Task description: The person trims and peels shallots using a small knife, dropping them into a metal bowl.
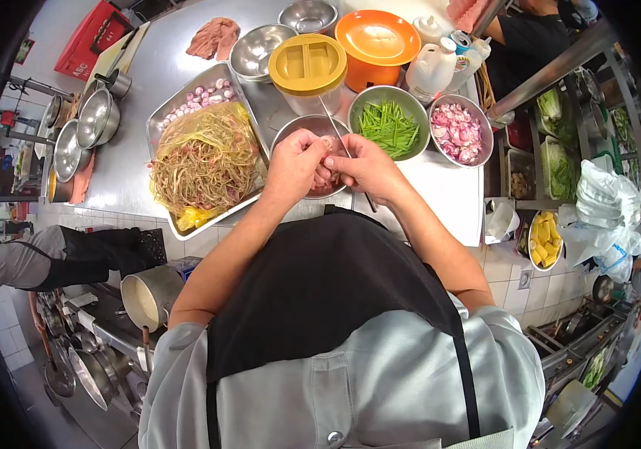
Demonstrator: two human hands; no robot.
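Over a metal bowl (284,137) of small pinkish shallots, my two hands meet. My left hand (294,166) is closed, its fingertips pinching a small pinkish shallot (329,142). Wrapped round a thin knife (330,116) is my right hand (365,166); the blade points up and away, and the dark handle end shows below the palm. Right of the bowl stands a bowl of cut green pieces (388,126), then a bowl of purple-white shallots (457,133). On the left, a metal tray (255,112) holds whole shallots and a yellow net bag (204,161) of stringy peelings.
Behind the bowls are a gold-lidded container (307,63), an orange bucket (376,37), white bottles (433,67) and stacked metal bowls (259,52). A co-worker (36,254) bends at the left; another person (534,34) is at the top right. Shelves with vegetables stand right.
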